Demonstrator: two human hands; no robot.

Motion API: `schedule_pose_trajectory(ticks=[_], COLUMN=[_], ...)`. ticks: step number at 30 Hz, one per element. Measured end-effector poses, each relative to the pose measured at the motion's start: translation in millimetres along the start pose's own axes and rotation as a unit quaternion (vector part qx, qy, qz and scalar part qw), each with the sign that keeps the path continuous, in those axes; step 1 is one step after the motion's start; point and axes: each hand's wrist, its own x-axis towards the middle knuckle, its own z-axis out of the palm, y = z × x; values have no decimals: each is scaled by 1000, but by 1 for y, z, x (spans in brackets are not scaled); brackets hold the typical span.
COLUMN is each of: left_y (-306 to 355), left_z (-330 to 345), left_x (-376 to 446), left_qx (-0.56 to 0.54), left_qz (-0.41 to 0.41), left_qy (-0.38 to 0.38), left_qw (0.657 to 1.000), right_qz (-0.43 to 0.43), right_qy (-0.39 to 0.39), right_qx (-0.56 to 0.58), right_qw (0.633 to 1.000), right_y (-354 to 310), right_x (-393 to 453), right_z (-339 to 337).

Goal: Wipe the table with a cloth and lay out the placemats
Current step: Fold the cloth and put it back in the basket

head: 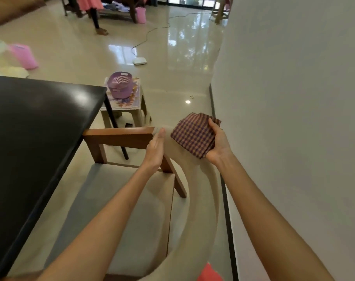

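Right hand (218, 144) grips folded purple-checked cloth (194, 134) | left hand (155, 150) flat-fingered, holding nothing, beside cloth | both above wooden chair (120, 136) | black worktop (36, 122) at left

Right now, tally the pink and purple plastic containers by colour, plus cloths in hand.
Pink buckets: 2, one on the floor at left, one by the far bench
Purple basket: 1, on the stool beside the black table
Checked cloth: 1, held in the right hand
Total: 4
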Motion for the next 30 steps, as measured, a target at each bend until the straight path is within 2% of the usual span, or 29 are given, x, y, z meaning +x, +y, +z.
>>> schedule_pose_trajectory(ticks=[7,17,23,27,30], left_y=[4,16,7,9,6], left_z=[-8,-34,-46,-56,-62], left_x=[68,98,107,146,185], left_qx=[-11,-23,-35,-34,-53], left_qz=[-70,-75,-73,-78,-80], left_qy=[121,198,217,240,286], left_qw=[990,977,973,967,953], right_qz=[83,135,153,176,204], right_qy=[-42,-91,-118,-129,-150], right_qx=[-51,-97,-132,-150,-165], right_qw=[994,982,972,964,953], right_y=[-33,-35,-22,-16,-11], right_x=[99,147,171,220,268], right_z=[40,93,118,139,159])
